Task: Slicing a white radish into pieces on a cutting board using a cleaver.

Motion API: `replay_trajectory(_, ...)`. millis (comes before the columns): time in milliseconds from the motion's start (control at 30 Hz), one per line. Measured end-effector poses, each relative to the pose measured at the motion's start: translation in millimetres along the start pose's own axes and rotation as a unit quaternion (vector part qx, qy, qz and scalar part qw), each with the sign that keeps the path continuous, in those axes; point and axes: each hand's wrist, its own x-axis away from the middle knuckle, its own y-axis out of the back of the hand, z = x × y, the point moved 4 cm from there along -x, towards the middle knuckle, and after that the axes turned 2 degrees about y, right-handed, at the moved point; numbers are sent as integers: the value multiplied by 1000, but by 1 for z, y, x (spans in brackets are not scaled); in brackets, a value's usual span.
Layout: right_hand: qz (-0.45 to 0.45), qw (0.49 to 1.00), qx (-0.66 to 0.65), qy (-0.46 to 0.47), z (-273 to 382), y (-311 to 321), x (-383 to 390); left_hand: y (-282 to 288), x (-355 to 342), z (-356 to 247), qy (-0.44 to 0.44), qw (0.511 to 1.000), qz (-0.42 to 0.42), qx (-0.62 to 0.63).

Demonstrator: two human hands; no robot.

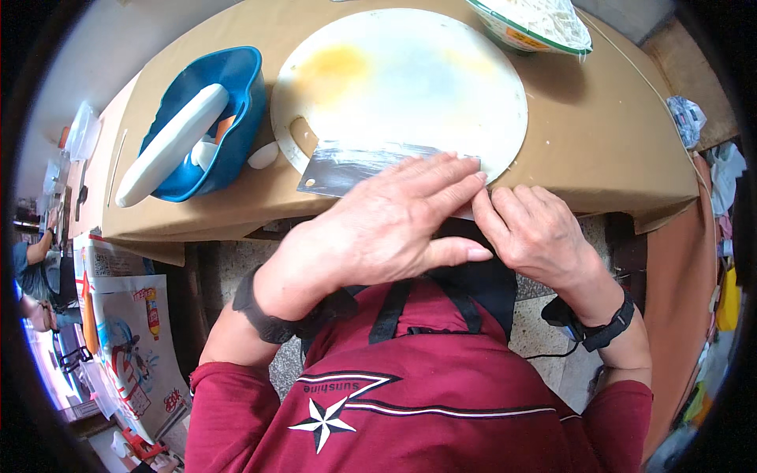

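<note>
A wide metal blade (331, 169) with a hole at its left corner lies across the near part of a round white board (402, 91) with yellowish stains. My left hand (394, 221) rests palm down over the blade's right part, fingers extended and flat, thumb out. Beside it my right hand (528, 232) curls at the blade's right end, near the board's front edge; what its fingers hold, if anything, is hidden. A small white piece (264, 155) sits just left of the board.
A blue tub (246, 79) with a long white cylinder (169, 146) across it stands on the left of the brown-covered table (599, 158). A green-rimmed bowl (536, 27) with white contents sits at back right. Another person (35, 256) shows at far left.
</note>
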Motion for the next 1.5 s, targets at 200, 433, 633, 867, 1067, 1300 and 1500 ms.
replay_trajectory(200, -1, 1000, 8, -4, 3, 1, -1, -7, -11, 8, 18, 999, 7, 34)
replay_trajectory(433, -6, 1000, -2, -18, 7, 1, 0, 11, -2, 16, 72, 997, -19, -5)
replay_trajectory(633, 10, 1000, 14, 3, 6, 1, 2, 5, 10, 0, 65, 995, 29, -63)
replay_trajectory(867, 7, 1000, 4, -4, 9, 2, 3, 5, 11, 16, 108, 992, 37, -59)
replay_trajectory(1067, 23, 999, 25, 5, 10, 10, 5, 23, 14, 27, 147, 982, -11, -113)
replay_trajectory(1300, 13, 1000, 19, 4, 9, 14, 19, 40, 51, 17, 180, 978, 19, -107)
replay_trajectory(1500, 6, 1000, 19, 13, 7, 17, 20, 13, 50, 15, 169, 977, 67, -110)
